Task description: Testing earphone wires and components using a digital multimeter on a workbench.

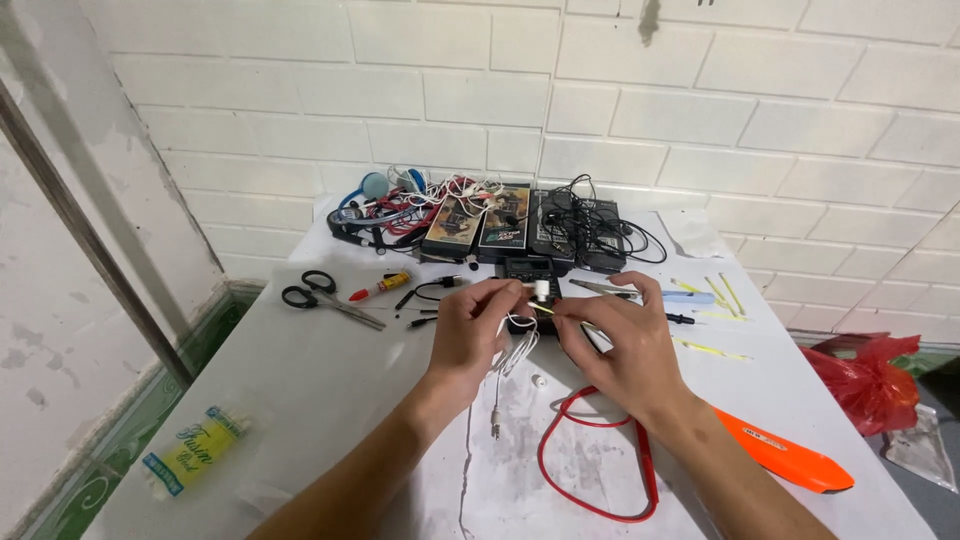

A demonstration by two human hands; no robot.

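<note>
**Two hands pinching a white earphone over a cluttered work table**

A small white earphone bud [541,289] is held up above the middle of a white table [300,400], between the two hands. The left hand [468,330] pinches it from the left with thumb and fingertips pressed together; the right hand [625,350] meets it from the right, fingertips closed on a thin yellowish sliver just below the bud — what that sliver is cannot be told. Both hands sit equally close; the bud lies between their fingertips, touching both.

From the bud a white cable [510,360] hangs down, its long axis running toward the viewer, ending in a plug [495,428] near the table's near edge. A tiny white piece [538,381] lies on the table just beside it.

Below the right wrist curls a red cable loop [590,470], and further right lies an orange flat tool [790,460]. Directly behind the hands sits a dark meter-like device [530,268], partly hidden. To the left lie black-handled scissors [315,290] and a red-tipped marker [380,288]; a small labelled tube [195,450] rests at the near left. Along the wall — a tangle of wires and headphones [400,200] and dark boxes [505,225]. A red plastic bag [865,375] sits off the table at right
</note>
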